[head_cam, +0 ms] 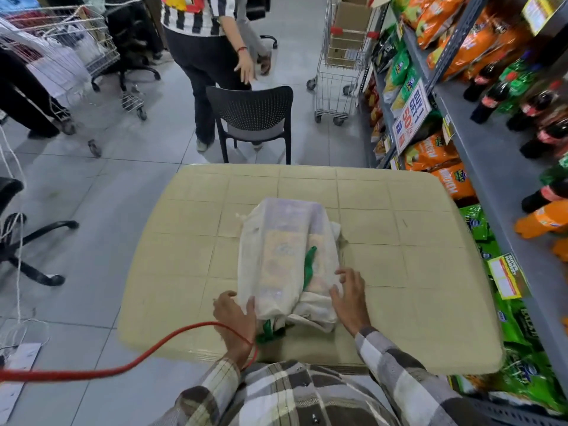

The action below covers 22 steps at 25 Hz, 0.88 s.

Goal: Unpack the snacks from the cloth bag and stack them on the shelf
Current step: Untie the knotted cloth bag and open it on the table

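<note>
- The floor [129, 167] was laid with large pale grey glossy tiles.
- A beige plastic table [399, 241] with a moulded square grid top stood in the middle.
- Just beyond its far edge stood a black perforated-back plastic chair [250, 110].
- A wire shopping trolley [341, 72] holding cardboard boxes stood beside the grey metal shelving [479, 142] on the right.
- A black swivel-chair base [33, 241] showed at left.

The cloth bag [287, 256] veils its snacks; shelf [491, 142] items blur.
</note>
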Each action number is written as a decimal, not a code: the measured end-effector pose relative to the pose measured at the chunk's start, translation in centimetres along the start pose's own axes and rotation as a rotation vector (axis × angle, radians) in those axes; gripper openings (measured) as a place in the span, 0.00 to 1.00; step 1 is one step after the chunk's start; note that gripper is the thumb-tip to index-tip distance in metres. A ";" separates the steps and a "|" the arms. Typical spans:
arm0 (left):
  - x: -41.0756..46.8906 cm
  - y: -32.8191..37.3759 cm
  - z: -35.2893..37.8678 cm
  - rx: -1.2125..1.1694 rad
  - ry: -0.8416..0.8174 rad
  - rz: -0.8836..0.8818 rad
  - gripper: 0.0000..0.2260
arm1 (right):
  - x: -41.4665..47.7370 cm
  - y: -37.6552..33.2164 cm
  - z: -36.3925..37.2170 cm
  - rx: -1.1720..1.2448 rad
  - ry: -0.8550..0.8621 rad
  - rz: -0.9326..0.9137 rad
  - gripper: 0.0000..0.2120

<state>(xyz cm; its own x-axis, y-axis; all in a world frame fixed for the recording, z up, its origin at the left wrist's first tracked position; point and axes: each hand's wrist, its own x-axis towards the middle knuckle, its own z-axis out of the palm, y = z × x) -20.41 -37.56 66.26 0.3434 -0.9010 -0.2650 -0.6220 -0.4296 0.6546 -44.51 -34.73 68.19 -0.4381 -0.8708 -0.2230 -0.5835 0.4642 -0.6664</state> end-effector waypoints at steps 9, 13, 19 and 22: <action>3.1 2.6 -0.9 0.868 -0.431 1.360 0.14 | -2.0 -3.3 5.5 -0.370 -0.409 -0.281 0.15; 3.4 3.0 -0.4 0.872 -0.468 1.397 0.10 | -2.5 -3.0 5.6 -0.376 -0.414 -0.271 0.13; 3.4 2.0 -1.2 0.405 -0.429 1.130 0.05 | -3.4 -0.5 3.5 -0.162 -0.465 -0.300 0.07; 5.1 1.6 -2.2 0.033 -0.228 0.596 0.07 | -5.0 4.6 1.1 -0.283 -0.505 -0.390 0.03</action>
<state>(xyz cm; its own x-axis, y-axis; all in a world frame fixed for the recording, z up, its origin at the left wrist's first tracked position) -18.15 -42.74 67.49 -0.2243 -0.9745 -0.0082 -0.6826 0.1510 0.7150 -44.29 -28.44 65.49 0.1714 -0.9194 -0.3541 -0.8193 0.0666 -0.5695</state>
